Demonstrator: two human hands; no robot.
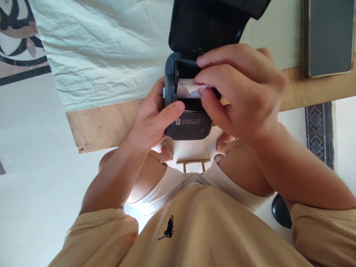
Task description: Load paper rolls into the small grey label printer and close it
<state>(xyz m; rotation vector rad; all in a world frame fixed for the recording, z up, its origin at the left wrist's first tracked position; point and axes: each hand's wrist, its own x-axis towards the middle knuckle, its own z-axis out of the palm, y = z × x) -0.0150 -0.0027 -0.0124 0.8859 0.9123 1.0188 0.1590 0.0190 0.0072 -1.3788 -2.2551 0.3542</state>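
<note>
Nearest the lens, a tan shirt (194, 230) with a small dark emblem. Beyond it, a wooden bench (111, 126) partly draped in pale wrinkled cloth (105, 48). Held above the bench edge, a dark portable label printer (189, 111), lid swung open. Left hand (150, 118) clasped round the printer's side, thumb pressed on the front panel. Right hand (239, 89) at the open bay, fingers pinching the white paper end (190, 86). Best done, likely, by keeping the body steady and drawing the paper straight, level with the slot, without creasing.
</note>
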